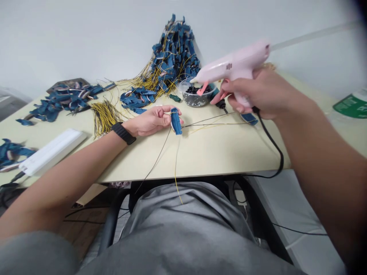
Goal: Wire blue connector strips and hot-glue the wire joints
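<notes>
Between the thumb and fingers of my left hand (153, 121) is a small blue plastic part (176, 121), held upright above the table. Thin black and yellow wires (175, 168) trail from it towards my lap. My right hand (258, 91) grips a pale pink hot glue gun (235, 61) by its handle, with fingers at the coral trigger. Its nozzle points left, above a clear round tub (196, 100) of small black pieces. Under the glue gun, another blue part (250, 119) lies on the table, with wires running left from it.
A tall heap of wired blue parts (176, 53) leans against the wall. More blue parts (63, 99) lie at left, beside a bundle of yellow and black wires (105, 118). A white power strip (53, 151) rests near my left forearm. The gun's black cord (275, 145) hangs over the table edge.
</notes>
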